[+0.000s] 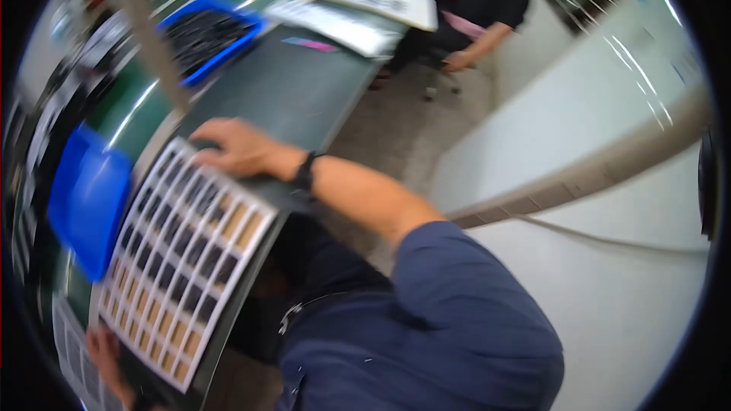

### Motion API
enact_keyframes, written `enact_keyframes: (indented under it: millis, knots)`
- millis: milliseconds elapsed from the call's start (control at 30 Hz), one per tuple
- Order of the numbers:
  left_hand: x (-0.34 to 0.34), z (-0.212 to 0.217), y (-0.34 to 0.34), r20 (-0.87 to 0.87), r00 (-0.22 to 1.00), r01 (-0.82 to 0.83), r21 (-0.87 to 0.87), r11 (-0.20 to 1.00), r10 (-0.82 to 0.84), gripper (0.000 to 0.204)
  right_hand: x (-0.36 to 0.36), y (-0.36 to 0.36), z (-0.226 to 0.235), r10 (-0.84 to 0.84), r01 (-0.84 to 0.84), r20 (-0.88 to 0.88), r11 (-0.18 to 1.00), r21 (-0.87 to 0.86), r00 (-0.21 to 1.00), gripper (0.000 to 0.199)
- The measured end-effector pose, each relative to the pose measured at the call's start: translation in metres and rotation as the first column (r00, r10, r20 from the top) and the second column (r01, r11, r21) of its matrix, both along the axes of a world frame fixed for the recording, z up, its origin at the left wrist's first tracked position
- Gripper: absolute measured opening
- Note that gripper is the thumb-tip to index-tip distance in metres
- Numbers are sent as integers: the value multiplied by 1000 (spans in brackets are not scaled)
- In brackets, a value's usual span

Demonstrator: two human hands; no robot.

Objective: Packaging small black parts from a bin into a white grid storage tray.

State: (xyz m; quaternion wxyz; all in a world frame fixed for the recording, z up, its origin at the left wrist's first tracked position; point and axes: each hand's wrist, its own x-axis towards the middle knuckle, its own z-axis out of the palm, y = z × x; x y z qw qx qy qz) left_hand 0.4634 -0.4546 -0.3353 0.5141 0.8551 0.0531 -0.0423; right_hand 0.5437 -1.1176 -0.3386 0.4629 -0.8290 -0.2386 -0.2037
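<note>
A white compartment tray [180, 250] with several rows of small dark and tan parts lies along the edge of a dark green table [293, 95]. My right hand [232, 148] rests on the tray's far end, fingers spread over its corner. At the tray's near end, my left hand [106, 361] grips the lower corner at the picture's bottom left. A black band sits on my right wrist. My dark blue sleeve fills the lower middle.
A blue bin [87, 198] stands left of the tray. Farther along the table sit a blue bin of black parts [209, 34] and more white trays [343, 23]. A seated person in black [483, 4] is at the far end. White panels [601, 152] bound the right side.
</note>
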Motion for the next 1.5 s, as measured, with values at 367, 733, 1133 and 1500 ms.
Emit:
enact_keyframes:
  millis: [367,733,1133,1500]
  knots:
    - [18,3,-78,72,957,-240,-343,908,281,26,-9,-1,20,-70,33,-211,984,-172,975,47]
    - [15,-3,-83,100,962,-212,-311,926,254,23,-15,0,26,-55,19,-210,985,-169,976,51]
    - [14,-7,-78,134,956,-204,-341,918,262,21,-13,-10,23,176,-221,-162,922,-319,971,47]
    - [16,-5,-69,129,953,-217,-338,916,273,19,-26,0,31,99,-120,-159,985,-127,982,61]
